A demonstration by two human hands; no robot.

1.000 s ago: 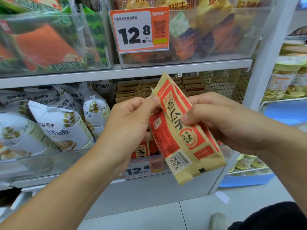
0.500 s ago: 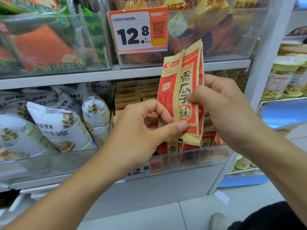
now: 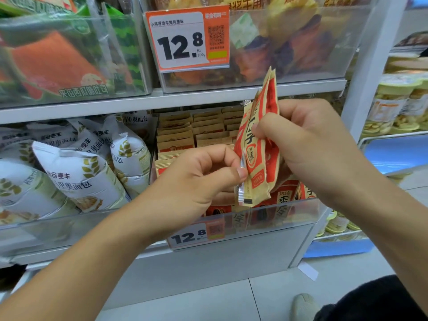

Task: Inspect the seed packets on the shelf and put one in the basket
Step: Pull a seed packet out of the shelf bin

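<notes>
Two tan and red seed packets (image 3: 256, 154) stand upright and overlapped in front of the lower shelf. My right hand (image 3: 298, 144) grips them from the right, thumb across the front one. My left hand (image 3: 199, 181) pinches the lower left edge of the front packet between thumb and forefinger. More of the same packets (image 3: 196, 133) stand in rows in the clear bin (image 3: 273, 216) behind my hands. No basket is in view.
White bread bags (image 3: 76, 174) fill the bin to the left. Clear bins of snacks (image 3: 289, 40) and an orange 12.8 price tag (image 3: 187, 39) sit on the shelf above. Jars (image 3: 398, 107) and a blue tray (image 3: 396, 151) are on the right rack. My shoe (image 3: 303, 305) is on the tiled floor.
The packets have turned from a slant to upright and more edge-on, moving right and lower than half a second ago. My left hand shifted from their top to the lower left edge.
</notes>
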